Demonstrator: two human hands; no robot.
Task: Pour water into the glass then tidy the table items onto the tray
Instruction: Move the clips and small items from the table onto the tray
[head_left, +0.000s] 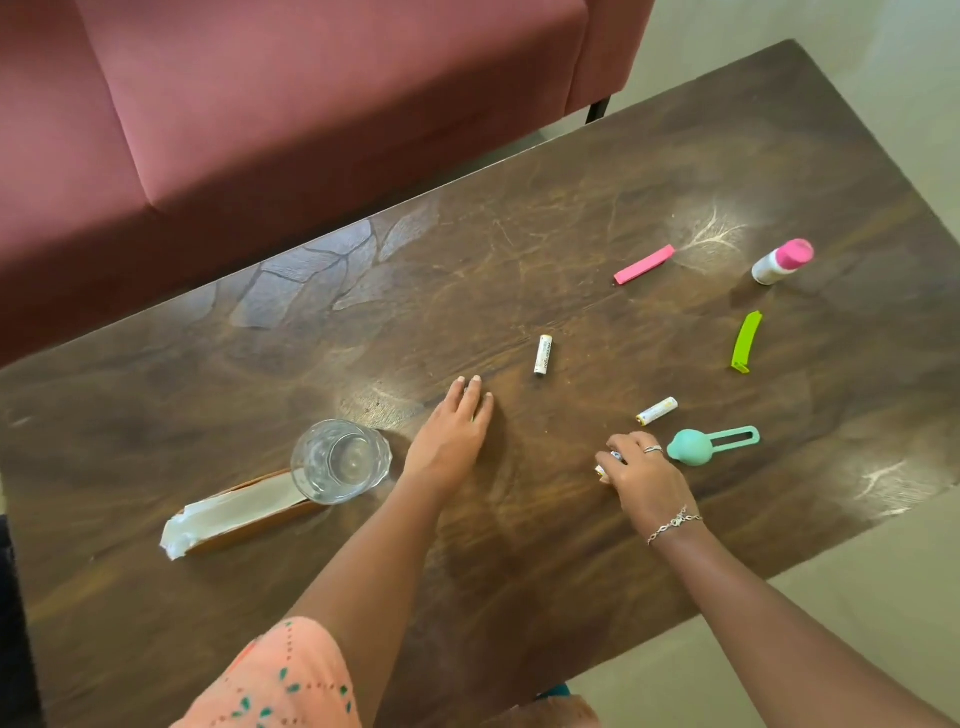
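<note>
Below, stretching across most of the view: dark wooden desk (519, 270), scratched and catching pale glare in patches. Beyond its far edge, sitting close: pink sofa (260, 104), with pale floor (883, 78) showing at the right and along the near side.

Standing near the left end: clear glass (340, 461), upright, touching the near end of a long brown tray (234, 514) lined in white. Whether holding water, cannot tell.

Lying flat on the desk just right of the glass: left hand (451, 436), fingers straight and together, palm down, with a sliver of green showing under the fingertips. Curling over something small near the front edge: right hand (641, 475), pinching a battery in hand (605, 467), mostly hidden by the fingers.

Scattered across the right half, well apart from the tray: upright-lying battery (543, 354) beyond the hands, second battery (657, 410) just past the right hand, teal tool (709, 442) beside that hand, green clip (746, 340), pink clip (644, 264), and white bottle (782, 261) with pink cap, tilting near the far right.
</note>
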